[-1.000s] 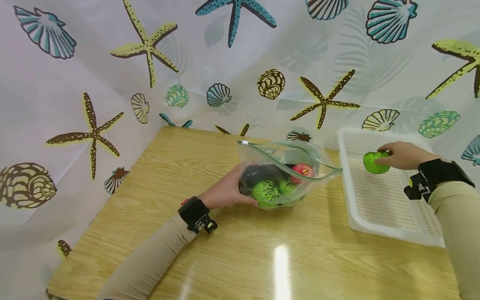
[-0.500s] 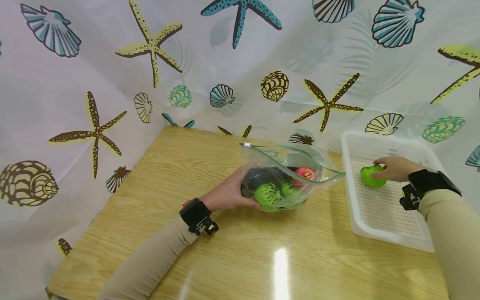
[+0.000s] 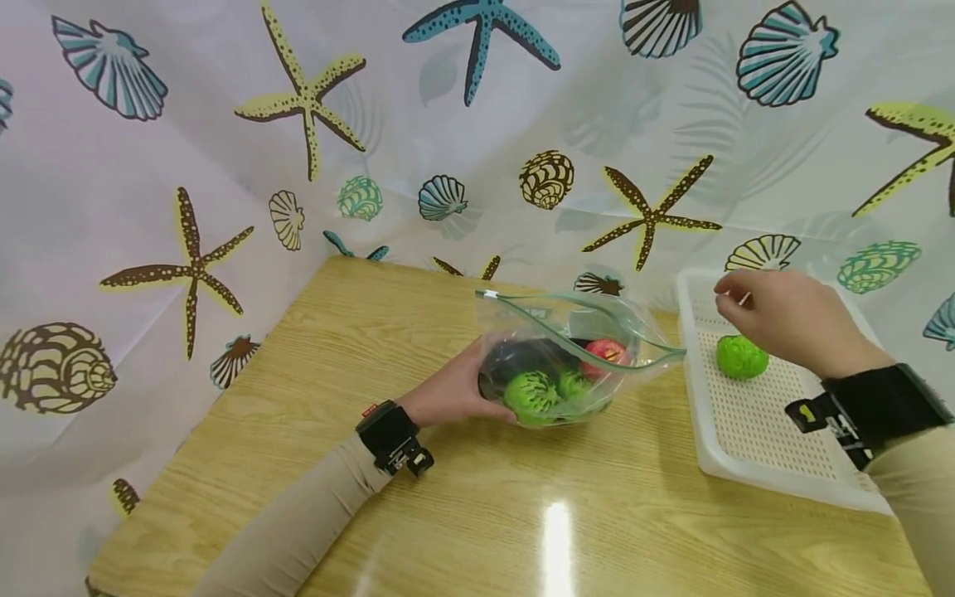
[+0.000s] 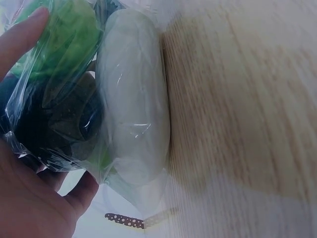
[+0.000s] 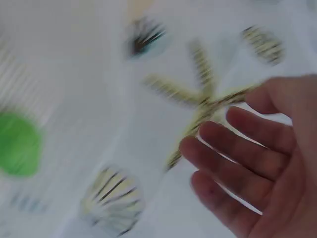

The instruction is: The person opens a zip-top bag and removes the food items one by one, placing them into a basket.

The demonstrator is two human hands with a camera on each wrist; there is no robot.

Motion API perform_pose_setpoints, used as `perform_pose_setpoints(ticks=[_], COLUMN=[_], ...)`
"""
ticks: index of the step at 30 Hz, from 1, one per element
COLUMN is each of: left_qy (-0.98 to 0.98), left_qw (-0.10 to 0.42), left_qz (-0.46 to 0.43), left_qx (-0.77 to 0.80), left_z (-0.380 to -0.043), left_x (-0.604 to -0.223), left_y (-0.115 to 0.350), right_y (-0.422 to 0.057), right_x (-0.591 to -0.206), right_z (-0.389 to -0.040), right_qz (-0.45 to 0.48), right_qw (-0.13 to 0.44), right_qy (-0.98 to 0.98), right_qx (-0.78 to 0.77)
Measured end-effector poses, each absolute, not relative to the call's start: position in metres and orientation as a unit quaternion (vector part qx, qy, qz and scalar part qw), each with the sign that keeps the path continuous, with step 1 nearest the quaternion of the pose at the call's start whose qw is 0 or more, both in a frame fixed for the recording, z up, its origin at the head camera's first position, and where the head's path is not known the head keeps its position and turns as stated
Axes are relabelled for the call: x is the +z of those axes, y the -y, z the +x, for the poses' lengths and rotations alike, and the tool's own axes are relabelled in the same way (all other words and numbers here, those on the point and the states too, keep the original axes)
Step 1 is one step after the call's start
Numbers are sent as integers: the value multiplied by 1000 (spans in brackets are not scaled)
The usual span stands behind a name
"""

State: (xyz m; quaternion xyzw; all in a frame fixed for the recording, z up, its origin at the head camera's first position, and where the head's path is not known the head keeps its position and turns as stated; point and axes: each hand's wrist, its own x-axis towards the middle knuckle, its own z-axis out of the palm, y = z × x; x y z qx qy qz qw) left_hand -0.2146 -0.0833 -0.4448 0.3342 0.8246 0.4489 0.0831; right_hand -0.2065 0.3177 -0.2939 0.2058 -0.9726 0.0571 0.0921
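Observation:
My left hand (image 3: 455, 390) grips the left end of a clear zip bag (image 3: 555, 315), its thumb along the front. Through the plastic show a dark, eggplant-like piece (image 3: 522, 356), two green pieces, one of them a patterned green round one (image 3: 531, 394), and a red apple (image 3: 606, 355). The left wrist view also shows a long white piece (image 4: 133, 94) low in the bag. The bag's mouth gapes. My right hand (image 3: 798, 319) holds nothing, fingers loosely bent, above the white basket (image 3: 701, 414). In that basket lies a bumpy green fruit (image 3: 742, 356), apart from the hand.
The basket stands at the right of the wooden table (image 3: 448, 514), beside the bag. A white curtain (image 3: 462, 124) printed with shells and starfish hangs along the back and left. The table's left edge runs diagonally.
My right hand moved the green fruit slightly toward me, let go of it in the basket and rose off it. The left hand kept its grip on the bag.

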Motion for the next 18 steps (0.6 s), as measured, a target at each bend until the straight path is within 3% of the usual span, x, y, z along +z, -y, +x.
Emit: perform_pose_setpoints(ticks=[3, 5, 13, 18], left_qy=[-814, -805, -789, -799], left_qw=[81, 78, 83, 84], left_qz=[340, 346, 355, 347], left_qx=[463, 475, 494, 484], left_z=[-211, -207, -203, -208], left_x=[-437, -429, -419, -432], left_y=[83, 83, 83, 82], right_y=[-275, -249, -192, -182], right_x=[-271, -260, -256, -266], right_z=[-184, -173, -168, -180], right_qz=[277, 328, 438, 460], right_qw=[171, 171, -34, -69], right_qy=[941, 921, 891, 882], right_qx=[97, 118, 112, 78])
